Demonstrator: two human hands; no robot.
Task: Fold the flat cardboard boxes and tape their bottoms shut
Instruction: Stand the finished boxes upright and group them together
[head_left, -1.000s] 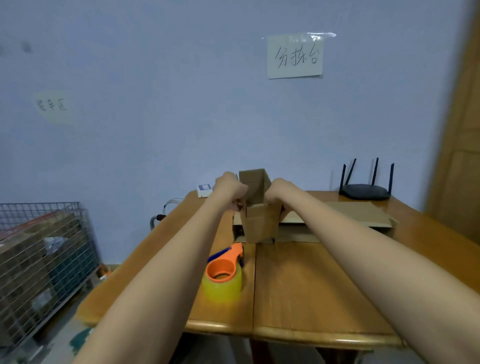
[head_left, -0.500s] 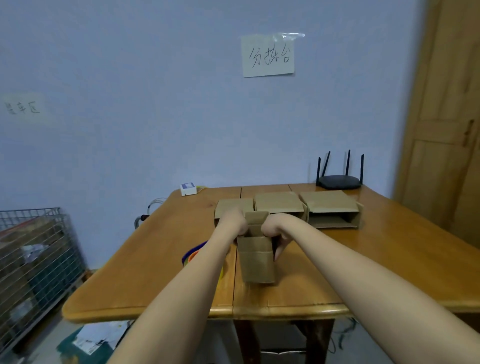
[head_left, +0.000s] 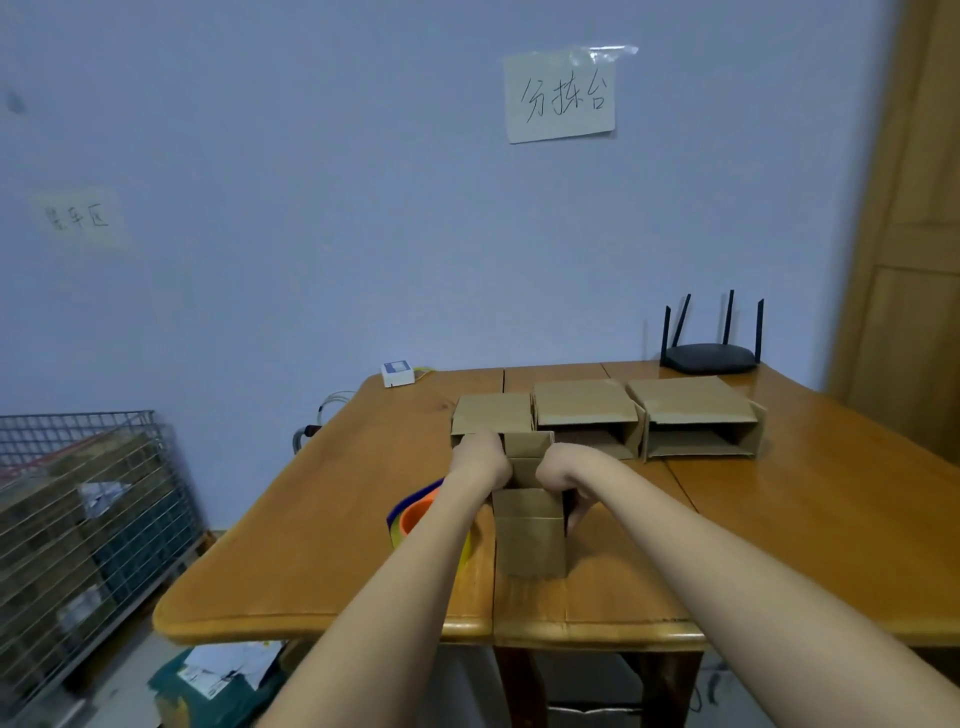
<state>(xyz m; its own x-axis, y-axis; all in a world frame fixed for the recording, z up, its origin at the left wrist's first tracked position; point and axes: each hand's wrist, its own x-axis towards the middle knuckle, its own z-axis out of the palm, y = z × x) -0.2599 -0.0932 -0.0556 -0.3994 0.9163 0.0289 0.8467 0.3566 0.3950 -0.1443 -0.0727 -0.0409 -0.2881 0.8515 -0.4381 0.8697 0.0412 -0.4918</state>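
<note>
The small brown cardboard box has come nearer the table's front edge since a second ago. Left hand and right hand both clamp its top flaps, likely pressing them closed for taping; the orange tape dispenser waits just left.

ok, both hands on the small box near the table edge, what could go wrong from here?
1. The tape dispenser sits under the left hand's forearm; an elbow shift could knock it.
2. The small box stands near the table's front edge; pressing its flaps could slide it off.
3. Right hand fingers curl beside the box wall and could get pinched.
</note>
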